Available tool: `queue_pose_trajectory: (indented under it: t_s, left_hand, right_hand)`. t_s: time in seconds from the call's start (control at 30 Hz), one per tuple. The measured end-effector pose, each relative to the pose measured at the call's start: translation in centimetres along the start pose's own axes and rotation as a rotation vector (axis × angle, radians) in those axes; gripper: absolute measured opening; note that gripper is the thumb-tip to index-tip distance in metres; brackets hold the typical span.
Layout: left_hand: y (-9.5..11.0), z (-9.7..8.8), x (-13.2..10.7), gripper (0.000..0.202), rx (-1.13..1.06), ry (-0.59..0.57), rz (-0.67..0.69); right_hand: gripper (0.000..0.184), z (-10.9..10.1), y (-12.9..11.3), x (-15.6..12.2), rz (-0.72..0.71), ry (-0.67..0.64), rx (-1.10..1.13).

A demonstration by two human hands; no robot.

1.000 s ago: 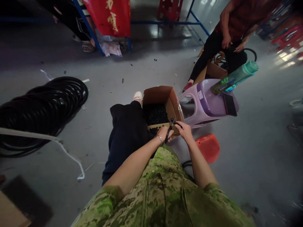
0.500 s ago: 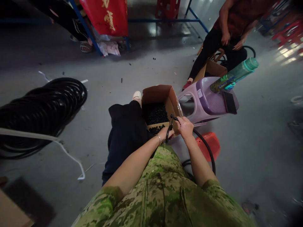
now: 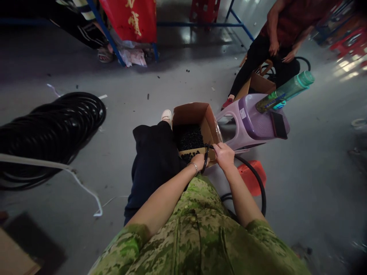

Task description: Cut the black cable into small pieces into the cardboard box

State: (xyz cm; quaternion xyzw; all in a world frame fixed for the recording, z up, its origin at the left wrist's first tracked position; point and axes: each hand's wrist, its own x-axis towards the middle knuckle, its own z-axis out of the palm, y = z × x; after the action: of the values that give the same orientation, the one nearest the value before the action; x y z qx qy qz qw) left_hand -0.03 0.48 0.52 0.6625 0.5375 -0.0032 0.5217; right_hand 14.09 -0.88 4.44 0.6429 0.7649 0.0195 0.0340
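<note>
Floor [image 3: 120,76]; one pair of scissors [image 3: 206,156]

At nine o'clock the coiled tubing [image 3: 51,131] looks glossy and plastic; the tube [image 3: 259,181] at four is smooth, duller. The central box [image 3: 189,114] is matt cardboard, the stool [image 3: 255,122] near three satiny plastic, the shirt [image 3: 192,236] at six matt cloth.

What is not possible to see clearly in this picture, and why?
In the head view:
Black hose: partly covered by the right hand and forearm.
Black-handled tool in the left hand: too small to tell its type.
Black pieces in the box: too small to count.
Black coil: cut off by the left edge.
Seated co-worker: head beyond the top edge.
</note>
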Motion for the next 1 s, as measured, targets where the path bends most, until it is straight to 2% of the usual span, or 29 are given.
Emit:
queue_pose_trajectory:
  t_s: [0.13, 0.3, 0.43, 0.67, 0.87, 1.0]
  left_hand:
    - [0.4, -0.4, -0.5, 0.037, 0.035, -0.024, 0.043]
    - [0.1, -0.1, -0.2, 0.032, 0.097, 0.012, 0.023]
    - [0.0, 0.0, -0.1, 0.029, 0.149, -0.007, 0.015]
    - [1.2, -0.5, -1.1, 0.039, 0.274, 0.014, 0.018]
    - [1.5, -0.7, -1.3, 0.039, 0.298, 0.022, 0.045]
    - [1.3, -0.7, -1.3, 0.041, 0.219, 0.055, 0.050]
  right_hand:
    - [0.025, 0.2, -0.2, 0.0, 0.013, 0.000, -0.007]
    - [0.028, 0.2, -0.2, 0.1, 0.017, 0.008, -0.012]
    - [0.028, 0.4, -0.1, 0.1, 0.016, 0.017, -0.016]
    - [0.025, 0.5, -0.3, 0.1, 0.006, 0.032, -0.022]
    - [0.026, 0.5, 0.0, 0.1, 0.023, 0.036, -0.020]
    - [0.025, 0.6, 0.3, -0.1, 0.043, 0.047, -0.008]
